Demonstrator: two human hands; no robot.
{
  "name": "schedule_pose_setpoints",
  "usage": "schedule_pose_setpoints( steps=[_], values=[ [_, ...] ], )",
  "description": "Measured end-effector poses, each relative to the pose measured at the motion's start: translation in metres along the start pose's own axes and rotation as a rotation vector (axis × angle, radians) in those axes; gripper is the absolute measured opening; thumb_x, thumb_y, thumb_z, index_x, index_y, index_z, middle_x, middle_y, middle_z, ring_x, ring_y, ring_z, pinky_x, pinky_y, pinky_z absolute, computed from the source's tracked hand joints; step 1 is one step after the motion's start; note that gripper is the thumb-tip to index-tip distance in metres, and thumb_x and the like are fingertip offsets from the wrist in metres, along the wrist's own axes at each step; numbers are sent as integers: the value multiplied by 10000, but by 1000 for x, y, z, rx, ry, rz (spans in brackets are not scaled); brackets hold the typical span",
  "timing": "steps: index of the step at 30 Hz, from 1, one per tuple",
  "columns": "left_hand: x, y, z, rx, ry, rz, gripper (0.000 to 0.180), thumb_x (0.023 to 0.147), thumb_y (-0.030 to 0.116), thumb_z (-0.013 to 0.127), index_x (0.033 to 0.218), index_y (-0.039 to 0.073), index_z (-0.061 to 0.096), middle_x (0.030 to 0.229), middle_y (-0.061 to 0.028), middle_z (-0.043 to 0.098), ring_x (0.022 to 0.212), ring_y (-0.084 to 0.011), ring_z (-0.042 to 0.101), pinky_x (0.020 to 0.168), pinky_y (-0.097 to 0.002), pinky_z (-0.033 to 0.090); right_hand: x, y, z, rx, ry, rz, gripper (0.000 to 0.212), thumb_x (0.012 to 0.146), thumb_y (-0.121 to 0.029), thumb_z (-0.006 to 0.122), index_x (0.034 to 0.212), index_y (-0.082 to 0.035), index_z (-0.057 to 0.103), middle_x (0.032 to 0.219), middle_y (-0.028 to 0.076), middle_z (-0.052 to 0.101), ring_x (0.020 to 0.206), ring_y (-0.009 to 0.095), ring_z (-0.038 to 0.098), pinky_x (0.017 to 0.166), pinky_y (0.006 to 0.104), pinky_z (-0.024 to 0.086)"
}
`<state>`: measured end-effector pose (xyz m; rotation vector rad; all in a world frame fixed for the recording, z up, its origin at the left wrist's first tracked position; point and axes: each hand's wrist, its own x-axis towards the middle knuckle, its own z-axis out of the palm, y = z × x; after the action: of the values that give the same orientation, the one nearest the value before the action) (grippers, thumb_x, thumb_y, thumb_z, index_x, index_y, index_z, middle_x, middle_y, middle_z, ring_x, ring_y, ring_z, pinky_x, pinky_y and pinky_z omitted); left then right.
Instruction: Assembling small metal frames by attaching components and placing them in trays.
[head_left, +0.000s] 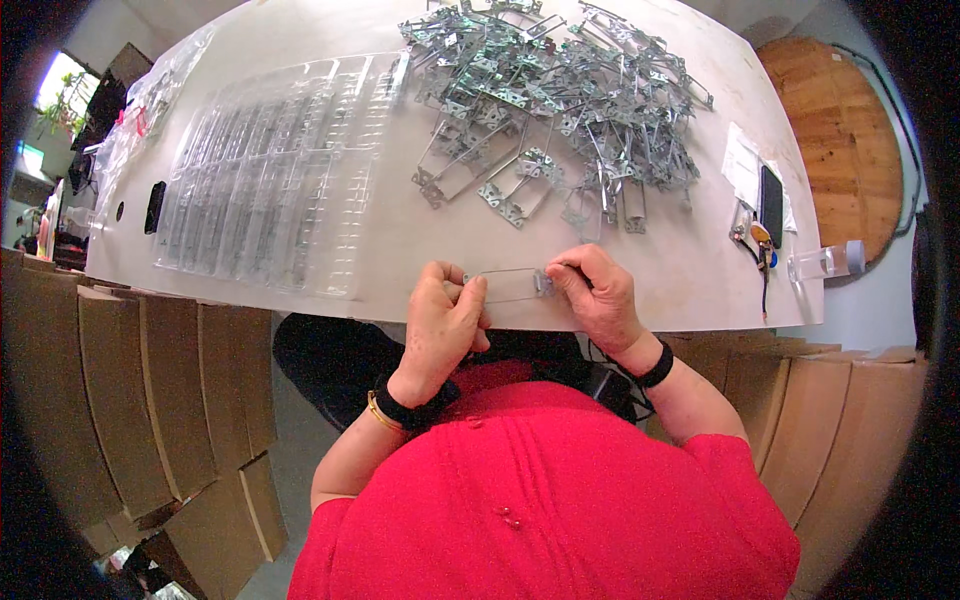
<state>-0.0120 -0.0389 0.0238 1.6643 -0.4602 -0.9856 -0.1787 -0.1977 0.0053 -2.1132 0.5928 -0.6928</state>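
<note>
Two hands meet at the lower middle of the frame, over the near edge of the table (690, 280), and they share one metal bracket (541, 284). The left hand (447, 317) pinches its left end between thumb and fingers, and the right hand (602, 295) pinches the right end in the same way, so the piece lies level and its long wires stay uncovered between them. Probably it is held by the ends because the wires are thin, and close to the body because the view is better there. The pile (560, 100) of similar brackets fills the upper middle, perhaps so that both hands can reach it. The clear tray (335, 230) lies at the upper left, apart from the pile, maybe to keep its rows separate. The forearms come from lower left and lower right, elbows apart, and the wrists turn inward; the fingers of both hands are narrow, closed around the bracket.
</note>
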Motion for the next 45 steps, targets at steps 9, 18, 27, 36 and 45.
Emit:
schedule_pose_setpoints(
  steps=[9,18,27,36,45],
  values=[
    [-1,-1,-2,14,14,7,284,1056,195,609,1093,-45,461,653,-99,663,445,-143,605,395,-276,439,2,2,3,14,30,-86,96,950,-80,740,1036,-51,707,921,121,687,844,291,686,754,367,546],
    [0,-9,-2,-128,14,32,295,1073,204,584,1139,-35,426,680,-102,661,455,-140,614,386,-267,437,-4,6,1,28,80,15,95,1003,-120,711,1074,-57,707,929,112,692,798,202,681,723,322,542],
    [2,-9,0,-137,49,56,258,1096,198,551,1149,-8,404,718,-110,659,456,-145,610,367,-268,422,-2,6,0,137,12,-30,173,1009,-6,630,1166,-48,690,1009,108,706,825,197,701,732,316,552],
    [2,-11,0,-133,42,56,236,1107,202,525,1154,2,408,710,-103,655,458,-141,612,369,-269,419,-1,4,3,81,18,-47,165,970,-42,708,1133,-64,703,971,114,720,848,236,715,746,326,559],
    [1,-11,-2,-113,54,53,230,1097,188,549,1164,13,416,726,-130,649,474,-188,630,414,-309,495,0,0,2,30,15,-55,130,958,-56,735,1083,-67,701,943,122,712,826,247,711,732,331,553]
  ],
)
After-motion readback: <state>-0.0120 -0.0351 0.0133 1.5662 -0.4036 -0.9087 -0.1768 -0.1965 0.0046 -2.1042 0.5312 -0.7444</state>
